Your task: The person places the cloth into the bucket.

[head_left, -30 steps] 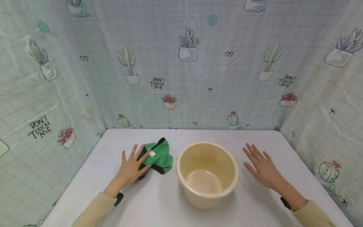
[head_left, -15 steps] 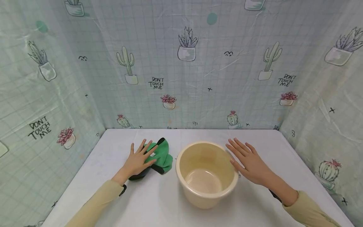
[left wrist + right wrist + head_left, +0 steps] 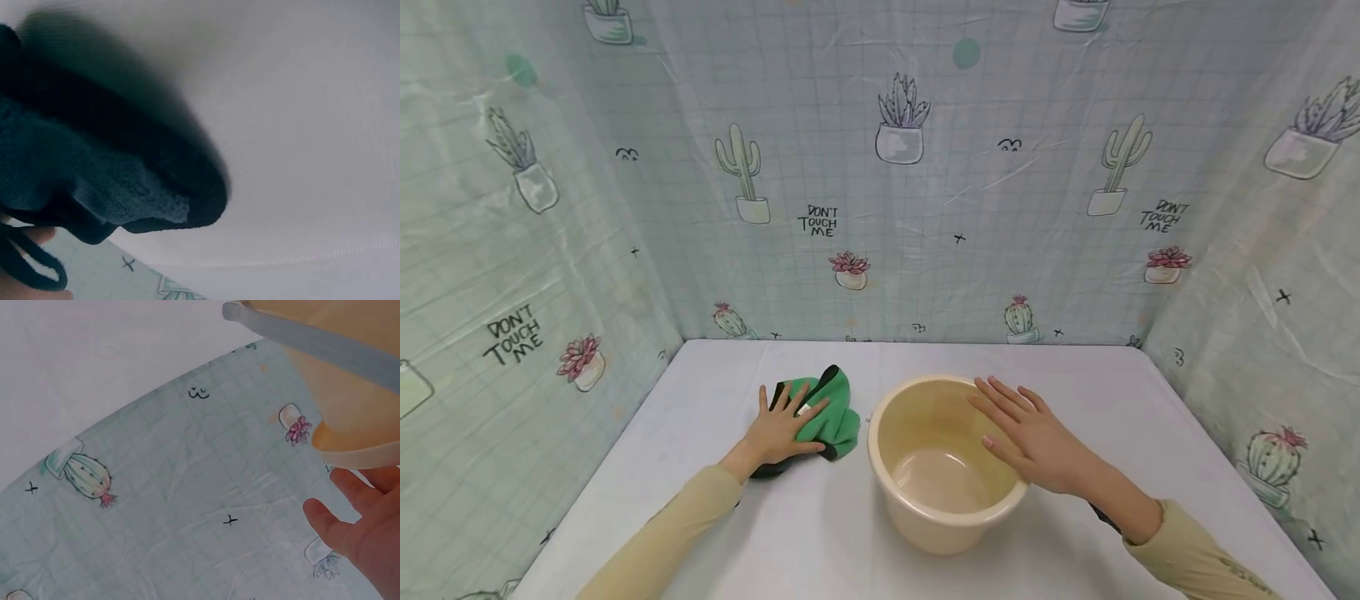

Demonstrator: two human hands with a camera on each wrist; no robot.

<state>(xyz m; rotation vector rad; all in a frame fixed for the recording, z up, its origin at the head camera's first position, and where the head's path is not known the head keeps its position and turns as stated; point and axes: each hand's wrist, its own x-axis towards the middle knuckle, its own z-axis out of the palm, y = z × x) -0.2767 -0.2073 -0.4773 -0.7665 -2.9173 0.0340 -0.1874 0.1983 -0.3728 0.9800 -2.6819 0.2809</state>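
Note:
A crumpled green cloth (image 3: 837, 421) with black edging lies on the table left of centre. My left hand (image 3: 775, 435) is spread over it, palm down, covering its left part. In the left wrist view the cloth (image 3: 106, 181) looks dark and folded, with a black loop (image 3: 28, 280) beside my fingers at the lower left. A cream plastic bucket (image 3: 936, 532) stands upright at the table's centre. My right hand (image 3: 1033, 437) reaches over its right rim with straight fingers and holds nothing. In the right wrist view the bucket's grey handle (image 3: 312, 347) hangs down its outer side.
The white table (image 3: 715, 550) has its back edge close to a hanging curtain (image 3: 1037, 233) printed with potted cacti. The same curtain encloses the left and right sides.
My right hand has moved left, from beside the bucket to over its rim. My left hand has moved right and further over the green cloth. Bucket and cloth stay in place.

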